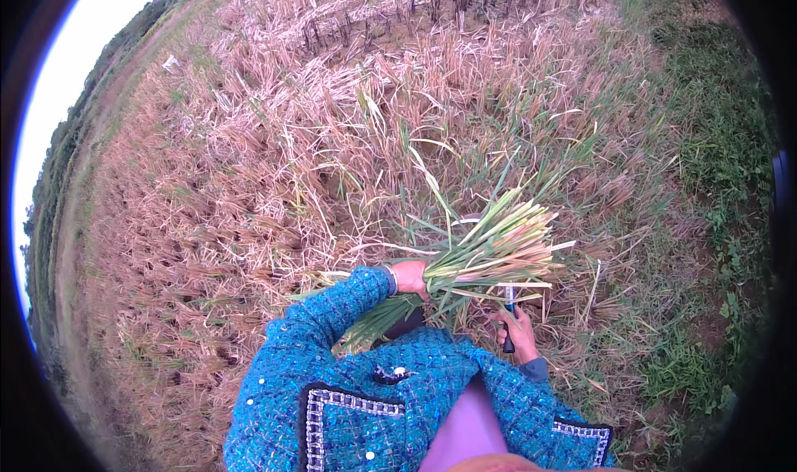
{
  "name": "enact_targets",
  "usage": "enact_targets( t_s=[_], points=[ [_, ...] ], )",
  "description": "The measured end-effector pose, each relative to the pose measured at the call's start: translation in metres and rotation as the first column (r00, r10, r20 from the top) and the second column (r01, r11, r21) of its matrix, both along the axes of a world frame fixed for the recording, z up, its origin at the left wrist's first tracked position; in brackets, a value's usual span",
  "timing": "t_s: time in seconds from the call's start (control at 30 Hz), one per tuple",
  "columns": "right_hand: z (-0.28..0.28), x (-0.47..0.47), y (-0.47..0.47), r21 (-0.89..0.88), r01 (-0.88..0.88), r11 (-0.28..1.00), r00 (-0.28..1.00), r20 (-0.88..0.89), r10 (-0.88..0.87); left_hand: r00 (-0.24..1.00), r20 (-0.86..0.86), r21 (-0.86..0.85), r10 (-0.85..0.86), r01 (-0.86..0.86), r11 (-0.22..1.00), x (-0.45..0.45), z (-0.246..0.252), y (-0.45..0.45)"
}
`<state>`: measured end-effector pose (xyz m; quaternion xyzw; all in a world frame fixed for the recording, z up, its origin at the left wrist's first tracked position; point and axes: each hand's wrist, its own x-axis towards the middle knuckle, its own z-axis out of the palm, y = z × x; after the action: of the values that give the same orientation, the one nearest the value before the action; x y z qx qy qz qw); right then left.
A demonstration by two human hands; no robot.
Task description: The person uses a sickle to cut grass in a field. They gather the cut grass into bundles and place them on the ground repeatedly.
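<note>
My left hand point(411, 277) is closed around a thick bundle of cut stalks point(498, 248), green near my fist and pale yellow at the cut ends, which fan out to the right. Long green leaves point(383, 319) of the bundle trail below my left forearm. Lower right, my right hand point(520, 335) grips the dark handle of a hand tool point(509, 338). A short length of shiny metal point(509, 292) shows above that handle; the rest of the tool is hidden beneath the stalks, so its kind cannot be told.
Dry stubble point(205, 241) and loose straw point(348, 76) cover the ground ahead and to the left. Dark, burnt-looking stubs point(461, 8) stand farther off. Green weeds point(716, 136) grow along the right side. A small white scrap point(170, 64) lies at the upper left.
</note>
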<state>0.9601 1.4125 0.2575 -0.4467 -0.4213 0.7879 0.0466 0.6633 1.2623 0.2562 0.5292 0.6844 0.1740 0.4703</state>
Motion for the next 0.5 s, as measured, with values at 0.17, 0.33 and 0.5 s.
enact_targets(
  t_s=[0.17, 0.33, 0.5],
  points=[
    [-0.006, 0.069, -0.004, 0.387, -0.061, 0.920, 0.895, 0.430, -0.121, 0.912, -0.407, -0.188, 0.058, -0.146, 0.971, 0.011, -0.047, -0.014],
    [0.003, 0.048, -0.023, 0.326, 0.051, 0.944, 0.929, 0.332, -0.165, 0.843, -0.425, -0.328, -0.329, 0.196, 0.924, 0.022, -0.151, -0.011],
    [-0.084, -0.034, -0.026, 0.184, -0.071, 0.980, 0.943, 0.333, 0.006, 0.807, -0.589, -0.009, 0.034, -0.049, 0.999, 0.030, -0.225, 0.001]
  ],
)
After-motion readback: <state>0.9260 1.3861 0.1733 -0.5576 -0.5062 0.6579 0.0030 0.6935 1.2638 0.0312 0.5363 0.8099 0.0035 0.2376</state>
